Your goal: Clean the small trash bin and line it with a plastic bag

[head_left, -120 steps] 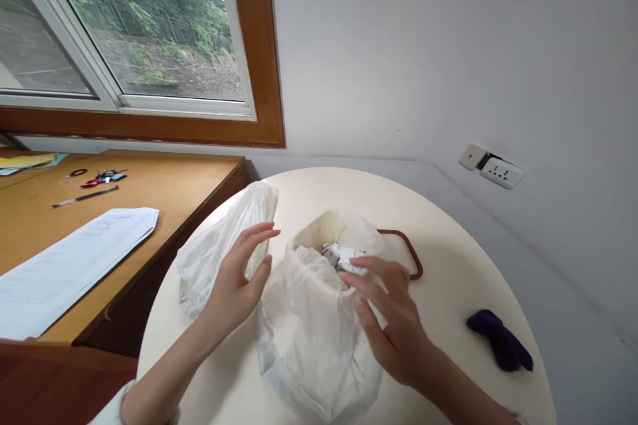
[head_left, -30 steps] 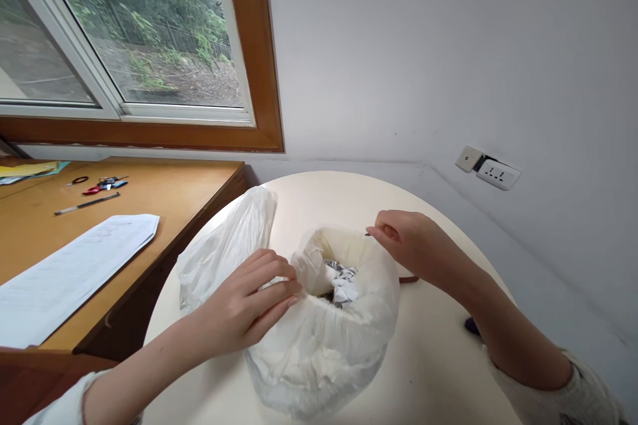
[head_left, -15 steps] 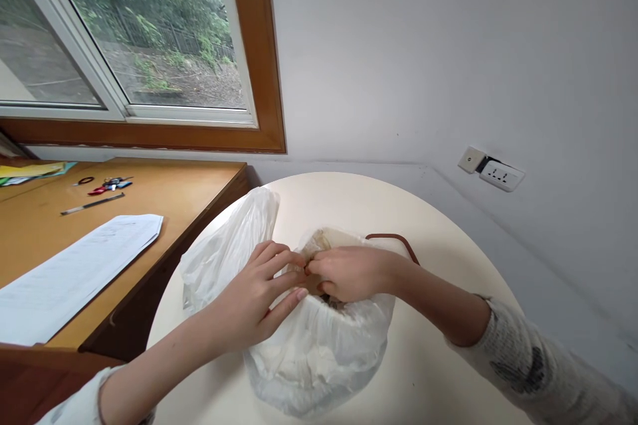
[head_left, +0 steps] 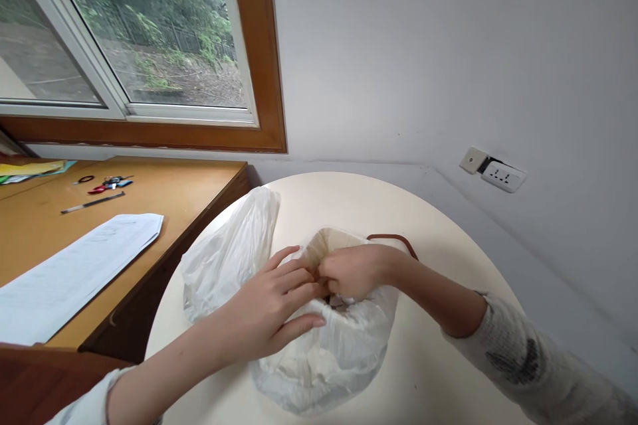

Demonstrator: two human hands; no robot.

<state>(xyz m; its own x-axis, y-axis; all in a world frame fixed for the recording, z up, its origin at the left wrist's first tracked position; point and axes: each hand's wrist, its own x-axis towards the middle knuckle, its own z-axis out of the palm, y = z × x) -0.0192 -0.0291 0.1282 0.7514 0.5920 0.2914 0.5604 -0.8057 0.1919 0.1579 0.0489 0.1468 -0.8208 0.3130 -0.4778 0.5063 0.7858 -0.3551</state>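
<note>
A white plastic bag [head_left: 323, 362] stands on the round cream table [head_left: 448, 358] with its mouth gaping, and something dark and pale, too hidden to name, shows inside. My left hand [head_left: 272, 302] reaches over the bag's left rim, fingers stretched and apart. Its fingertips meet my right hand at the opening. With curled fingers, my right hand [head_left: 356, 269] dips into the mouth; what it grips, if anything, is hidden. A second white plastic bag [head_left: 232, 252] lies crumpled to the left, behind my left hand.
Behind the right wrist a brown strap [head_left: 393, 237] curves on the table. The wooden desk [head_left: 189, 179] at left bears paper sheets [head_left: 84, 272], a pen [head_left: 92, 203] and keys [head_left: 114, 182]. A wall with a socket [head_left: 503, 176] and a window [head_left: 149, 33] bound the far side.
My left hand has shifted slightly right over the bag's mouth, its fingers spreading more. My right hand has moved a little right, and the mouth gapes wider at the back.
</note>
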